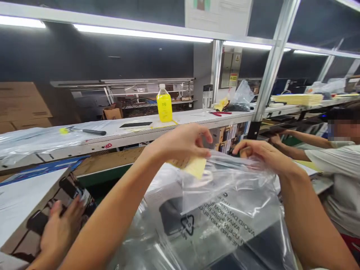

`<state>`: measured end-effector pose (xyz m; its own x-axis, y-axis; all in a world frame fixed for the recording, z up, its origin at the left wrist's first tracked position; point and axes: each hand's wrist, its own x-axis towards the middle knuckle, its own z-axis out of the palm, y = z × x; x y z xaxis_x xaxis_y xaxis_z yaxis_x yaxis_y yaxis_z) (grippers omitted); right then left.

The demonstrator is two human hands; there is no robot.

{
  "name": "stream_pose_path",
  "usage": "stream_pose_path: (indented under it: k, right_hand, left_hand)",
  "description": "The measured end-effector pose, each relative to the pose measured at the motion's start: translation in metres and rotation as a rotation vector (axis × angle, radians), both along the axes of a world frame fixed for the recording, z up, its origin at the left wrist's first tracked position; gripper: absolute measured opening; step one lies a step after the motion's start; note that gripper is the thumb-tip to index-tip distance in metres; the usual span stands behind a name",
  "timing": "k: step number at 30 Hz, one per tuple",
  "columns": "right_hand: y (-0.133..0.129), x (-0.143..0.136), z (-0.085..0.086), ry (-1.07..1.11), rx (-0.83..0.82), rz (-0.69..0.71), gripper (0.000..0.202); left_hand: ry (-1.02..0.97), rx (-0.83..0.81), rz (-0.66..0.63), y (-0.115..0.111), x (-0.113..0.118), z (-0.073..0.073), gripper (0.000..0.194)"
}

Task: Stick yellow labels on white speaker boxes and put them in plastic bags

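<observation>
A clear plastic bag (230,183) with printed warning text and a recycling mark spreads in front of me, its upper edge raised. My left hand (188,140) is closed at the bag's upper left edge, thumb against it. My right hand (263,155) grips the upper right edge with curled fingers. A yellow paper slip (197,167) hangs just under my left hand; whether the fingers hold it I cannot tell. Dark flat shapes show through the film, too covered to name.
Another person's hand (62,225) rests on a printed carton (30,213) at left. A co-worker (332,161) reaches over the line at right. The white shelf (191,122) bears a yellow liquid bottle (164,105), a dark-handled tool (94,132) and red-handled pliers (221,113).
</observation>
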<state>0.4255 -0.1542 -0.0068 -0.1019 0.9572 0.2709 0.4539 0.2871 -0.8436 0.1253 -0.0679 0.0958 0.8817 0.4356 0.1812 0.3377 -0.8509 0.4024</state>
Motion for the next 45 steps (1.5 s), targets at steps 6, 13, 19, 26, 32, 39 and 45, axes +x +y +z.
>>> stream_pose_path:
  k: [6,13,19,26,32,39,45]
  right_hand:
    - [-0.040,0.010,-0.023,-0.288,-0.052,0.068,0.030]
    - [-0.040,-0.011,-0.066,-0.144,-0.374,0.263,0.022]
    - [-0.017,-0.027,-0.087,-0.131,-0.471,0.266,0.032]
    - [-0.005,-0.048,-0.076,-0.129,0.082,0.252,0.022]
    - [0.016,-0.070,-0.092,0.026,-0.009,0.089,0.052]
    - [0.025,-0.080,-0.112,0.556,-0.066,0.220,0.033]
    - [0.061,-0.099,-0.110,0.461,0.165,-0.084,0.043]
  left_hand:
    - [0.030,-0.230,0.192,-0.052,-0.055,-0.096,0.011]
    - [-0.095,-0.955,0.287,-0.100,-0.069,-0.265,0.028]
    - [-0.099,-0.965,0.357,-0.079,-0.108,-0.279,0.041]
    - [-0.042,-0.786,0.213,-0.037,-0.159,-0.218,0.041]
    - [-0.586,-0.541,0.234,-0.041,-0.172,-0.224,0.050]
    - [-0.860,-1.141,0.052,-0.049,-0.184,-0.243,0.036]
    - [-0.673,-0.922,0.391,-0.024,-0.190,-0.212,0.047]
